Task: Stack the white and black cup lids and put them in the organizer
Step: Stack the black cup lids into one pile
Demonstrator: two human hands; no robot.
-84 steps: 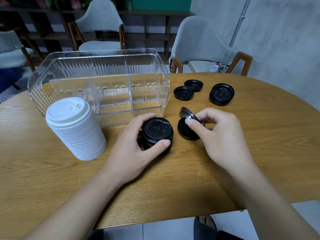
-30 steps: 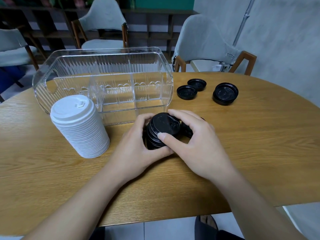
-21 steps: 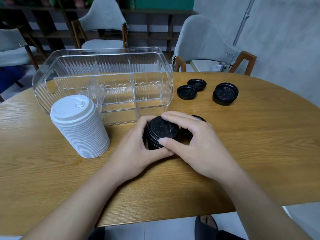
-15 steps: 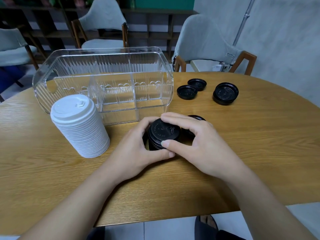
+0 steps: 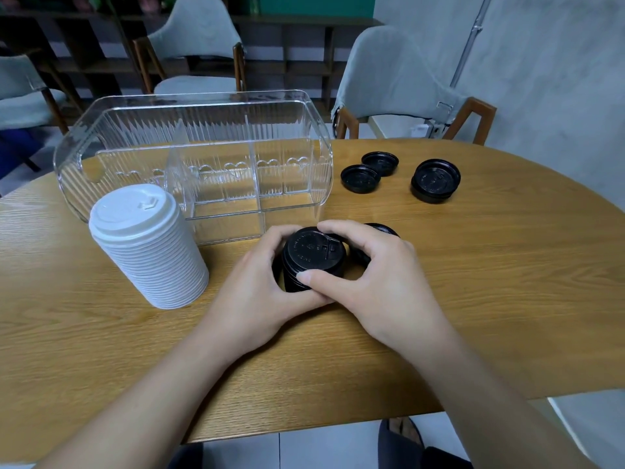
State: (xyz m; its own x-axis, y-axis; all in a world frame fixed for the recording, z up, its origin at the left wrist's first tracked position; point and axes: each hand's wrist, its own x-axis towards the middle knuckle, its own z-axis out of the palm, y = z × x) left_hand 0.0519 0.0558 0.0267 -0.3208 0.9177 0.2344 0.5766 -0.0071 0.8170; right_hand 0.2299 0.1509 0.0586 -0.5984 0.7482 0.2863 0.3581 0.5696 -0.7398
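Note:
A short stack of black lids stands on the table in front of me. My left hand wraps its left side and my right hand grips its top lid from the right, thumb in front. Another black lid lies just behind my right hand, mostly hidden. A tall stack of white lids stands to the left. The clear plastic organizer sits behind, with dividers and nothing inside. Farther right lie two single black lids and a small black pile.
The round wooden table drops off at its front edge near my arms. Grey chairs stand behind the table, and a grey wall rises at the right.
My right hand carried a black lid from the table onto the black stack and pressed it down level. My left hand stayed on the stack.

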